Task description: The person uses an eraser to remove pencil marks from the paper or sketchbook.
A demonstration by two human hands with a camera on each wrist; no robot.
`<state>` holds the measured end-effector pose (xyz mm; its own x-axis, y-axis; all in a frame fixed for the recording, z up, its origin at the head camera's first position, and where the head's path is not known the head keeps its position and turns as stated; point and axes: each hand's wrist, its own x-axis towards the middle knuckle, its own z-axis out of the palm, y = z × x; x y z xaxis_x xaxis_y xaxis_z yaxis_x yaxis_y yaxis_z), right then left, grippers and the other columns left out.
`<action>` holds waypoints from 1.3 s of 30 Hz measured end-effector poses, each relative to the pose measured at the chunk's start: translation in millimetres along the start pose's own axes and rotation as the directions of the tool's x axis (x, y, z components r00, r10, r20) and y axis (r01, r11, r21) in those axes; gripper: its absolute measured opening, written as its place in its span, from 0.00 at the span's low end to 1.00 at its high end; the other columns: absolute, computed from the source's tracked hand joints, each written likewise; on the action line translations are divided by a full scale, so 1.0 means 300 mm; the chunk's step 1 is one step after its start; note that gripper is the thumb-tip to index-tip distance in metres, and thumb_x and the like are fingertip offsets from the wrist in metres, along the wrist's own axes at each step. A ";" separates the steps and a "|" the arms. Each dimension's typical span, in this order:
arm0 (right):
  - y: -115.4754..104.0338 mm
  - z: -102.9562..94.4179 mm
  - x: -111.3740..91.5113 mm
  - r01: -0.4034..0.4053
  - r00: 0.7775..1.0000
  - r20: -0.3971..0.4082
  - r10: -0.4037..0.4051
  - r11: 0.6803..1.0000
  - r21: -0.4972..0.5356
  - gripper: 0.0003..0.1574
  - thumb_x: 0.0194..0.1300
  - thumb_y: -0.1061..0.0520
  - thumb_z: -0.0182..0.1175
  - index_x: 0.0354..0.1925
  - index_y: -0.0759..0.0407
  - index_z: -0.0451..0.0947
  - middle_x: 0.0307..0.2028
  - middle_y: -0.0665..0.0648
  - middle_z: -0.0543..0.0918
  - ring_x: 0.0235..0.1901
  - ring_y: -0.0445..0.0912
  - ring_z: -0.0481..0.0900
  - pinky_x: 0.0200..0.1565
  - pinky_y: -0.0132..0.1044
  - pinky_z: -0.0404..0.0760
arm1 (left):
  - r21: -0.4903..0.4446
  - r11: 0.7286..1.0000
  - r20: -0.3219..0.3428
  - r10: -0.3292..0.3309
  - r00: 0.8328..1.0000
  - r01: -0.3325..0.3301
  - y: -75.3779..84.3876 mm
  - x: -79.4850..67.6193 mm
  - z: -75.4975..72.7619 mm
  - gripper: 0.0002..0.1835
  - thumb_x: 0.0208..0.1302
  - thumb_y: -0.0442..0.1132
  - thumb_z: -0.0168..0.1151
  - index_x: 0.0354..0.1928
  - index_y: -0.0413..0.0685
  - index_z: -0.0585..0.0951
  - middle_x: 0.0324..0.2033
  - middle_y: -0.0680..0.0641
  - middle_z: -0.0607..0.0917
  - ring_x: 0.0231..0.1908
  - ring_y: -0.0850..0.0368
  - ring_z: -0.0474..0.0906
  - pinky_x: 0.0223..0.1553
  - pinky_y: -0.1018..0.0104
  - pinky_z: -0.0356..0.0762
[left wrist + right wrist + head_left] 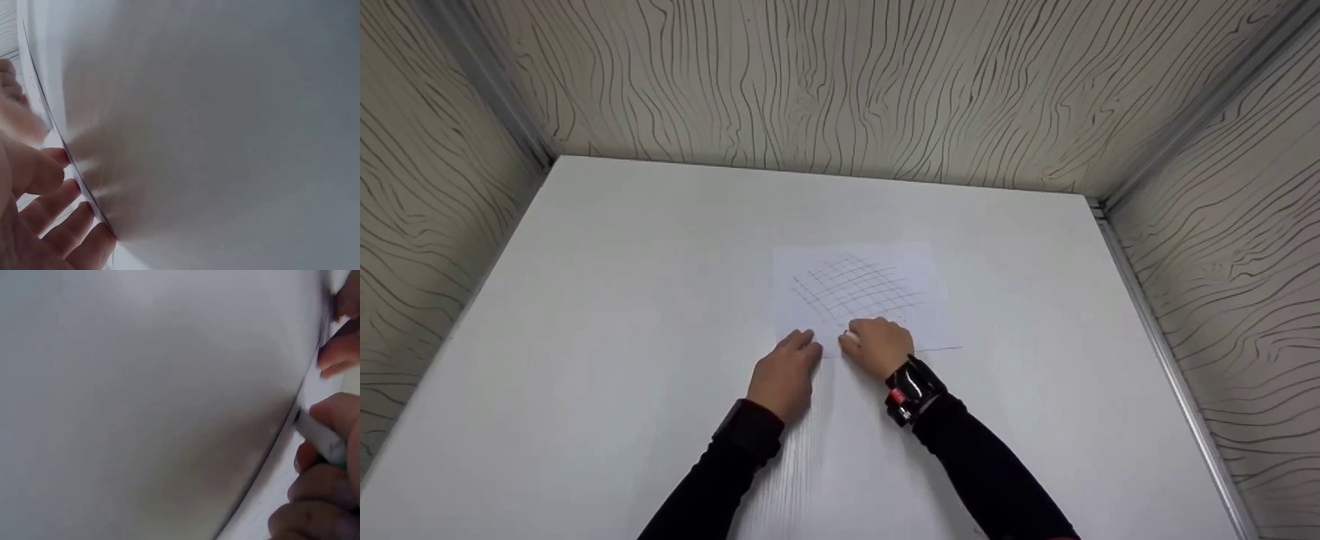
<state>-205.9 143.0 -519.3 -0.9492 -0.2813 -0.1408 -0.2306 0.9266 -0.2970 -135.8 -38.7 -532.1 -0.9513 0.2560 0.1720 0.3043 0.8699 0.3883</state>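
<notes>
A white sheet of paper [789, 259] lies on the table, with a criss-cross grid of thin dark lines [859, 281] drawn across its upper and middle part. At its near edge, my left hand [784, 379] rests with fingers extended, fingertips pressing on the paper. To the right of it, my right hand [881, 346] pinches a small white eraser [322, 433] between thumb and curled fingers. The eraser's end is darkened and sits at the paper's surface, just below the grid. Most of the eraser is hidden inside the hand.
The white tabletop [607, 300] extends around the sheet on all sides. Wood-patterned panels [810, 90] stand behind the table and at both sides. A metal strip [1177, 390] runs along the right edge. Small dark specks lie on the paper by my right hand.
</notes>
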 end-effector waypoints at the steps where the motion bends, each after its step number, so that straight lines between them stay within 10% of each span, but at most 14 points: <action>1: 0.018 -0.005 -0.003 -0.029 1.000 0.000 0.029 1.000 0.002 0.19 0.71 0.43 0.59 0.36 0.56 0.84 0.32 0.60 0.87 0.32 0.56 0.84 0.34 0.49 0.81 | -0.002 1.000 0.000 -0.002 1.000 0.002 0.001 0.001 -0.001 0.18 0.56 0.20 0.64 0.48 0.42 0.85 0.60 0.39 0.84 0.64 0.41 0.79 0.57 0.49 0.84; 9: 0.224 -0.093 -0.015 -0.215 0.976 -0.020 0.215 0.977 -0.001 0.23 0.73 0.45 0.57 0.49 0.61 0.85 0.45 0.65 0.89 0.43 0.61 0.86 0.43 0.56 0.83 | 0.007 1.000 0.000 -0.018 1.000 0.018 0.010 0.008 0.004 0.18 0.59 0.19 0.61 0.49 0.42 0.86 0.60 0.39 0.83 0.65 0.41 0.79 0.58 0.50 0.84; 15: 0.185 -0.059 -0.015 -0.148 0.989 -0.004 0.149 0.988 0.032 0.19 0.72 0.45 0.57 0.34 0.58 0.83 0.31 0.59 0.86 0.32 0.53 0.83 0.33 0.45 0.78 | 0.003 1.000 0.012 -0.021 1.000 0.021 0.011 0.007 0.011 0.18 0.58 0.20 0.63 0.47 0.42 0.86 0.59 0.39 0.84 0.64 0.42 0.79 0.57 0.52 0.85; 25: 0.250 -0.085 -0.043 -0.230 0.973 -0.008 0.231 0.973 0.019 0.26 0.74 0.45 0.54 0.49 0.65 0.85 0.47 0.68 0.89 0.44 0.63 0.86 0.44 0.57 0.83 | 0.029 1.000 0.035 0.011 0.999 -0.012 0.003 0.000 0.018 0.17 0.58 0.21 0.64 0.47 0.42 0.86 0.57 0.40 0.84 0.63 0.45 0.79 0.55 0.55 0.86; 39: 0.053 -0.006 0.000 -0.077 0.997 0.016 0.078 0.996 -0.034 0.21 0.73 0.45 0.56 0.40 0.60 0.86 0.34 0.60 0.88 0.33 0.55 0.85 0.38 0.51 0.83 | 0.059 0.997 -0.005 0.058 0.998 -0.058 0.037 0.003 0.060 0.15 0.62 0.26 0.64 0.50 0.43 0.87 0.55 0.42 0.86 0.59 0.47 0.83 0.57 0.56 0.84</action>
<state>-210.2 158.3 -522.3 -0.9608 -0.2121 -0.1783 -0.1636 0.9536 -0.2528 -134.2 -21.2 -544.0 -0.9316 0.3041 0.1993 0.3555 0.8769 0.3236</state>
